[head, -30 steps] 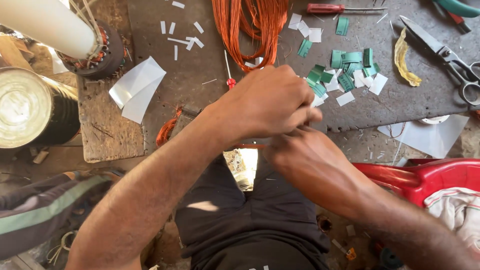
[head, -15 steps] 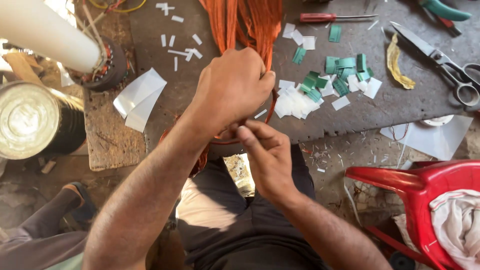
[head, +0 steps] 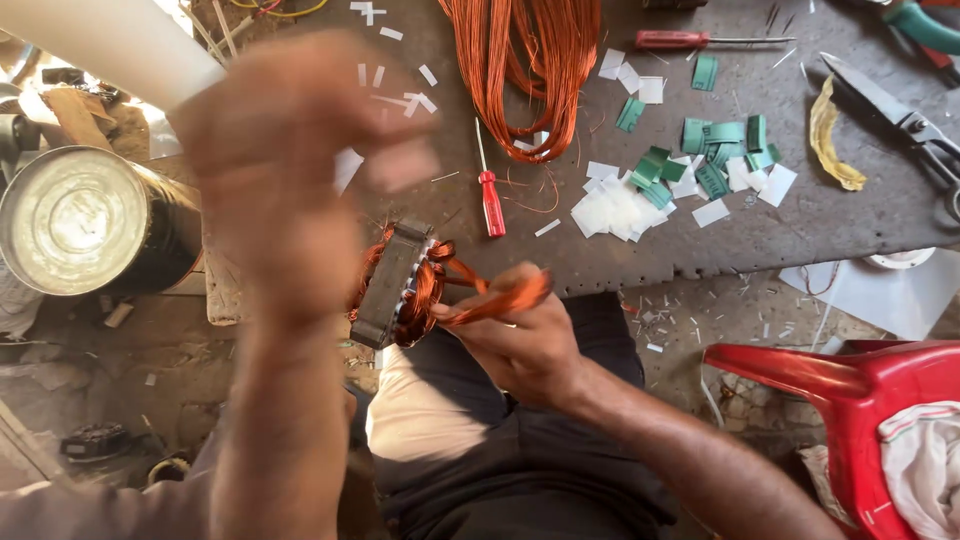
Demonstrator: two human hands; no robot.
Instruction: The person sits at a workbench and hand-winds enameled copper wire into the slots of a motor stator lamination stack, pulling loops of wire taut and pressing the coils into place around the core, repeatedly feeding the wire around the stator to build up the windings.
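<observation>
Small green and white paper slips (head: 690,165) lie scattered on the dark table (head: 800,225), right of a big loop of copper wire (head: 530,70); a red-handled screwdriver (head: 492,200) lies just below that loop and a second red-handled screwdriver (head: 690,40) lies near the far edge. A round metal can (head: 75,220) stands at the left, and a red plastic chair (head: 850,390) holding a cloth sits at the lower right. The left hand (head: 290,170) is raised and badly blurred, so whether its grip is open or closed cannot be told. It covers part of the stator (head: 395,285), a grey laminated block wound with copper coils, which sits over the lap at the table's near edge. Its long side runs tilted from upper right to lower left. The right hand (head: 520,335) closes its grip on a bundle of coil wires (head: 495,298) that sticks out rightward from the stator. Scissors (head: 900,120) are cut off at the right edge.
</observation>
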